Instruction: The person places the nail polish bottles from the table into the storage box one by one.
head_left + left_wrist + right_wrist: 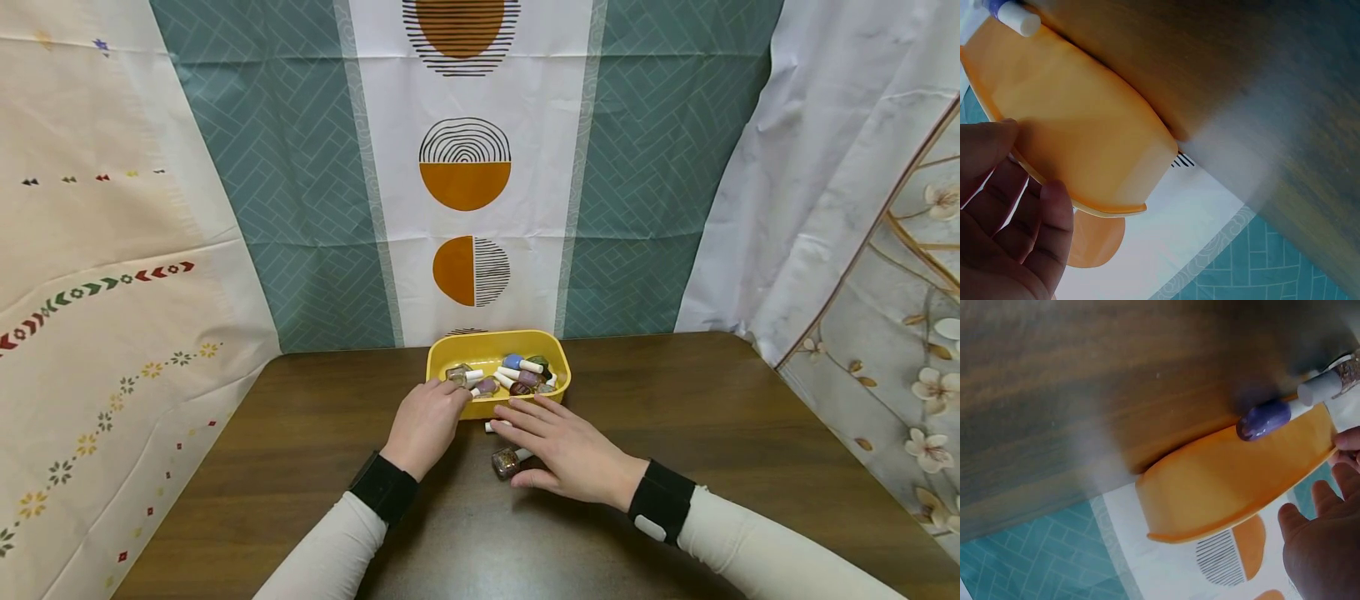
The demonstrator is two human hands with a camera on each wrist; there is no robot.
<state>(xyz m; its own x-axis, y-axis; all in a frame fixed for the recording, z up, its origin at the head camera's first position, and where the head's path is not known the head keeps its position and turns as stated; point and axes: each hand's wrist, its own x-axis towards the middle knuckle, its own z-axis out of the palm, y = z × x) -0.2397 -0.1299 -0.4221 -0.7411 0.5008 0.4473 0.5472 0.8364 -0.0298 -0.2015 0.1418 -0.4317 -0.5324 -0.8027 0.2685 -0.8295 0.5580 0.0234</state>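
Observation:
A yellow plastic bin (pixel 487 410) with several nail polish bottles (pixel 528 377) inside stands at the back of the table. My left hand (pixel 427 423) pinches its near rim at the left, as the left wrist view shows with thumb and fingers at the edge. Fingers spread and fairly straight, my right hand (pixel 573 450) hovers in front of the bin and holds nothing. A glitter nail polish bottle (pixel 505 463) lies by its thumb. Between that bottle and the bin lies a purple nail polish bottle (pixel 1264 420), mostly hidden by the right hand in the head view.
The brown wooden table (pixel 300 467) ends at a patterned curtain (pixel 480 183) right behind the bin. More fabric hangs along the left and right sides. Each wrist carries a black strap (pixel 384 488).

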